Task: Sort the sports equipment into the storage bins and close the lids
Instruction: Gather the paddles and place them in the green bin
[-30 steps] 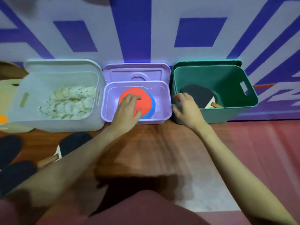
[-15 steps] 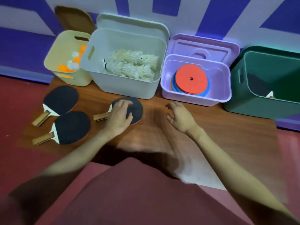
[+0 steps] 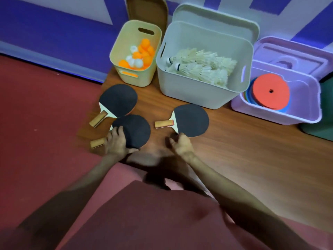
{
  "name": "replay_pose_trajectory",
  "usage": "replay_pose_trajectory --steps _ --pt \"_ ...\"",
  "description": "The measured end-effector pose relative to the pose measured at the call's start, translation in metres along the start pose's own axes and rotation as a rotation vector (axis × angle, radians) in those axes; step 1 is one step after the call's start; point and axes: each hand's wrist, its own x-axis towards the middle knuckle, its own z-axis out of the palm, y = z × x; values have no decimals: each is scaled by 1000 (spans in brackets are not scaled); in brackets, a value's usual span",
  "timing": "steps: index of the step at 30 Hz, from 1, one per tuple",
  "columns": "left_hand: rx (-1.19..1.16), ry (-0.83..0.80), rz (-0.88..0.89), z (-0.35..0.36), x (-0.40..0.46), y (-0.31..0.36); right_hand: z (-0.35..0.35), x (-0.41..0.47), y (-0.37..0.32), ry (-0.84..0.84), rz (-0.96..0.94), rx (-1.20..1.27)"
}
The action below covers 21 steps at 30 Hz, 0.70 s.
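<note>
Paddles lie three together on the wooden board (image 3: 234, 141), in front of the open bins: the far-left paddle (image 3: 118, 100) sits at the board's left edge with its handle reaching over the red floor (image 3: 45, 114), the near paddle (image 3: 134, 130) overlaps its lower rim, and the right paddle (image 3: 191, 120) lies apart, handle pointing left. The left hand (image 3: 116, 143) grips the near paddle at the neck, fingers curled over the black face and thumb under its near edge. The right hand (image 3: 181, 143) touches the near rim of the right paddle with fingers curled — whether it has a hold cannot be told. Behind stand the yellow bin (image 3: 135, 78) of orange and white balls, the white bin (image 3: 189, 92) of shuttlecocks and the purple bin (image 3: 281, 114) of flat discs, walls close together; bare board stays open to the right of the hands. Half a second ago the left hand lay on the right paddle and the right hand hovered open over bare wood — both have since moved left
</note>
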Motion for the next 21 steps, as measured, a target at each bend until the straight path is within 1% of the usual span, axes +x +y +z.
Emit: replay_pose_trajectory --steps 3,6,8,11,14,15,17,19,21 --pt "15 0 -72 8 -2 -21 23 7 -23 28 133 230" --pt "9 -16 -97 13 2 -34 36 21 -44 121 291 421" --pt "18 4 -139 13 7 -41 45 31 -52 160 387 559" --pt "-19 102 -158 10 14 -49 57 50 -57 228 543 794" --pt "-53 202 -133 7 20 -54 57 68 -61 292 654 874" --pt "-53 194 -128 5 21 -54 54 68 -66 289 676 909" --pt "-37 122 -125 4 21 -55 50 67 -71 293 689 983" --pt "1 38 -102 4 18 -55 47 64 -77 276 690 983" --pt "15 3 -54 3 14 -55 46 63 -78 284 684 998"
